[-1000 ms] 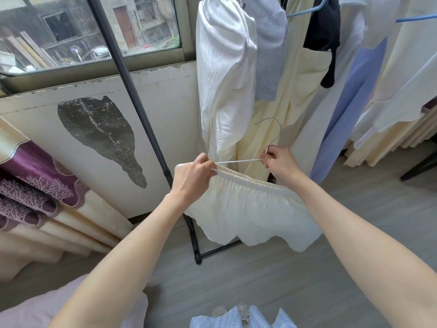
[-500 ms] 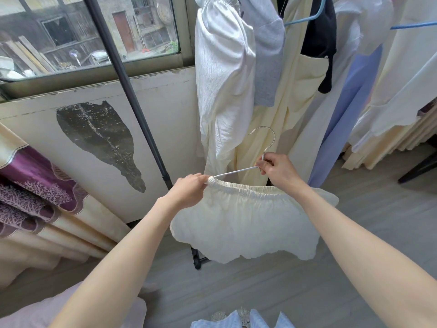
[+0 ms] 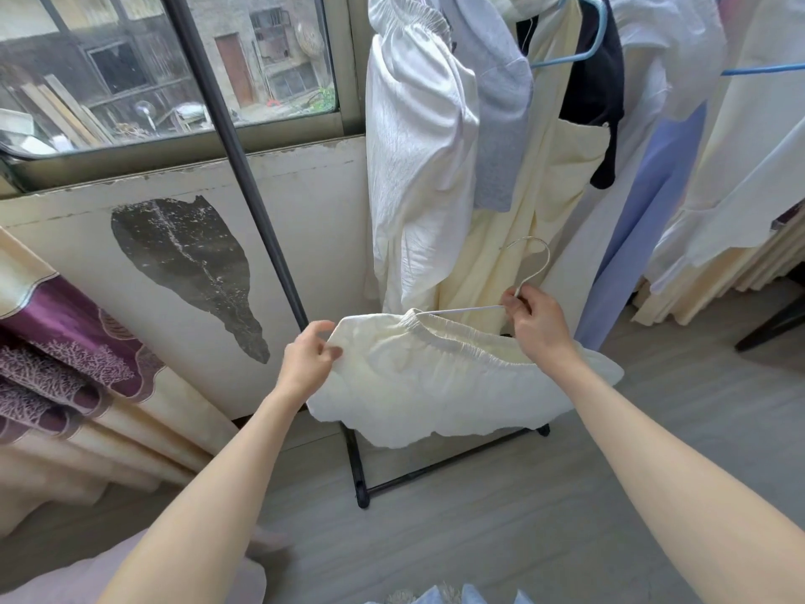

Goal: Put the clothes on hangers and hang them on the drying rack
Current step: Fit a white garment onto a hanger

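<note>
A cream garment with an elastic waistband [image 3: 440,381] hangs on a thin white wire hanger [image 3: 529,272] in front of me. My right hand [image 3: 538,322] grips the hanger at the base of its hook. At the garment's left side, my left hand [image 3: 307,364] pinches the cloth's corner between thumb and fingers. Behind them stands the black drying rack, its slanted upright [image 3: 244,180] running down to a floor bar [image 3: 435,468]. Several garments [image 3: 418,159] in white, grey, cream and blue hang from it on hangers.
A window and a peeling white wall are at the back left. A purple and beige curtain [image 3: 65,364] hangs at the left. Light blue clothing [image 3: 461,597] and a pale pink cloth [image 3: 52,581] lie at the bottom edge. The floor is grey wood.
My left hand has slid left off the hanger's end to the garment's corner, spreading the cloth. My right hand has lifted the hanger slightly.
</note>
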`<action>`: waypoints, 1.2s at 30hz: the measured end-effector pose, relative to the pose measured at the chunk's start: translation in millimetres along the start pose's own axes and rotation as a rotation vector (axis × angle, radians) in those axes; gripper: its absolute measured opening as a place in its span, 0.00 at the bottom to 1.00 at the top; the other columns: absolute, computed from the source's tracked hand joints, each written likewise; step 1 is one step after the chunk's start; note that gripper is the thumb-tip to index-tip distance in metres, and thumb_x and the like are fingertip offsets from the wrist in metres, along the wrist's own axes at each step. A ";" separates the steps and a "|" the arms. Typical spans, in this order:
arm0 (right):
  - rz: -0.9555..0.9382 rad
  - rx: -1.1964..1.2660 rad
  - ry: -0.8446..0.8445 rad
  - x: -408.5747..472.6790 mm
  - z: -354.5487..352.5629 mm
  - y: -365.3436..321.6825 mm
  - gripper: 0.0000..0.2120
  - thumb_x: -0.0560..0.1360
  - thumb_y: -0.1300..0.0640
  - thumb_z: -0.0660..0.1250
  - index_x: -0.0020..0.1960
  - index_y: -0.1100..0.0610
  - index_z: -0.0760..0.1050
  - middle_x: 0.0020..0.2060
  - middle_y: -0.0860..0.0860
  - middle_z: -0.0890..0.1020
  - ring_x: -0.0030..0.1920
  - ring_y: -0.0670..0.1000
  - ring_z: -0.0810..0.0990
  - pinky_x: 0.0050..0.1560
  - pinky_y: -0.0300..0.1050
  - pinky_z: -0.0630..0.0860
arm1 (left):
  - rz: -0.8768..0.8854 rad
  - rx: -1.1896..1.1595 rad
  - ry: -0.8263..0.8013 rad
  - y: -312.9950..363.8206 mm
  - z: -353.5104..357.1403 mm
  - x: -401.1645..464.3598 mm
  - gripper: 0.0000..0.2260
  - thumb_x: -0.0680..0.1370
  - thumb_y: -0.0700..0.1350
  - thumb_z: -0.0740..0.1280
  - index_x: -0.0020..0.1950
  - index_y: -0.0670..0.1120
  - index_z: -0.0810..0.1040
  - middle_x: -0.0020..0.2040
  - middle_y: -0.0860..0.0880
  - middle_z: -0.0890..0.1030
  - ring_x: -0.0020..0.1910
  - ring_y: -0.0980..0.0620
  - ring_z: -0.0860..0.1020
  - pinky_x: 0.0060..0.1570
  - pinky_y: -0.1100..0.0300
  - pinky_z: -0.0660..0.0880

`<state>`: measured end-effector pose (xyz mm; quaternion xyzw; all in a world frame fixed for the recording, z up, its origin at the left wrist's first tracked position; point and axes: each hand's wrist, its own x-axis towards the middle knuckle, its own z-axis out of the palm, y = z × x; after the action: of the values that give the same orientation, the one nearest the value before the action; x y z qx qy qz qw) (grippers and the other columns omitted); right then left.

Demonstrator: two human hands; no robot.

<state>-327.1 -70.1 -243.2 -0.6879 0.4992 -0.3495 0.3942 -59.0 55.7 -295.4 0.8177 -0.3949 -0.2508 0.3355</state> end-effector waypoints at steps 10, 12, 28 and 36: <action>0.028 0.074 -0.062 0.7 12.7 -0.5 0.09 0.77 0.63 0.61 0.38 0.60 0.72 0.28 0.50 0.71 0.29 0.43 0.69 0.34 0.35 0.65 | 0.212 0.116 0.216 15.0 7.0 1.4 0.18 0.76 0.42 0.62 0.66 0.49 0.72 0.64 0.49 0.74 0.64 0.47 0.71 0.66 0.47 0.64; -0.018 0.076 -0.096 -1.2 20.0 -9.3 0.14 0.75 0.64 0.63 0.32 0.55 0.70 0.28 0.50 0.72 0.26 0.40 0.70 0.31 0.29 0.64 | 0.482 0.190 0.215 35.1 18.2 -4.4 0.19 0.75 0.50 0.61 0.66 0.49 0.72 0.64 0.50 0.74 0.64 0.50 0.70 0.66 0.48 0.61; -0.001 -0.352 0.003 -10.6 13.6 24.3 0.11 0.79 0.61 0.56 0.51 0.63 0.76 0.50 0.59 0.78 0.55 0.60 0.73 0.55 0.54 0.67 | 0.243 0.026 -0.067 59.7 -20.9 16.1 0.09 0.78 0.45 0.62 0.38 0.52 0.76 0.32 0.52 0.73 0.34 0.50 0.70 0.35 0.58 0.65; -0.004 0.028 -0.040 -15.9 52.9 -13.1 0.12 0.80 0.61 0.55 0.51 0.60 0.77 0.45 0.50 0.78 0.49 0.49 0.74 0.49 0.39 0.66 | 0.249 -0.020 0.199 61.8 -50.7 -0.7 0.14 0.80 0.48 0.60 0.40 0.43 0.80 0.24 0.51 0.65 0.26 0.53 0.65 0.30 0.60 0.61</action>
<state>-279.5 -42.1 -256.4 -0.6903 0.4847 -0.3433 0.4131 -54.7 45.4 -216.3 0.7799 -0.4552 -0.1290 0.4097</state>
